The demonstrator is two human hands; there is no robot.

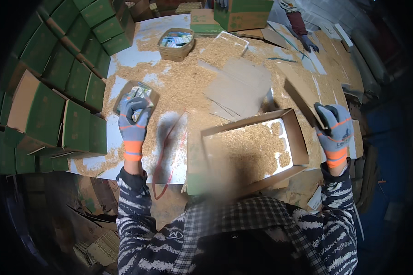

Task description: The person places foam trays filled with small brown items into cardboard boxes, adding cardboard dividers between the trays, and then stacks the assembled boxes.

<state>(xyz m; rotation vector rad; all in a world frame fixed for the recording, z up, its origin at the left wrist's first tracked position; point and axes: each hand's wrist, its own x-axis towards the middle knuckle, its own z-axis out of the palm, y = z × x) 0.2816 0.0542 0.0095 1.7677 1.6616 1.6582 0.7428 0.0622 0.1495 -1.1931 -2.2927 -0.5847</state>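
Observation:
My left hand (135,117), in a grey glove with an orange cuff, reaches into a cardboard container (155,98) of small printed packets (137,92); whether its fingers grip a packet is hidden. On the right, my right hand (334,125), gloved alike, grips the edge of a cardboard flap or panel (301,94). Between the hands stands an open cardboard box (296,137). Inside it a white foam tray (285,147) is covered with wood shavings (247,151). A dark blur hides the box's near left part. A red strap (165,151) lies left of the box.
Green cartons (48,117) are stacked at the left. Shavings cover much of the table (124,53). Flat cardboard sheets (239,86), another basket-like container (175,53) of packets and a foam tray (244,43) lie beyond. A co-worker's gloved hand (309,44) rests at the back right, near green straps.

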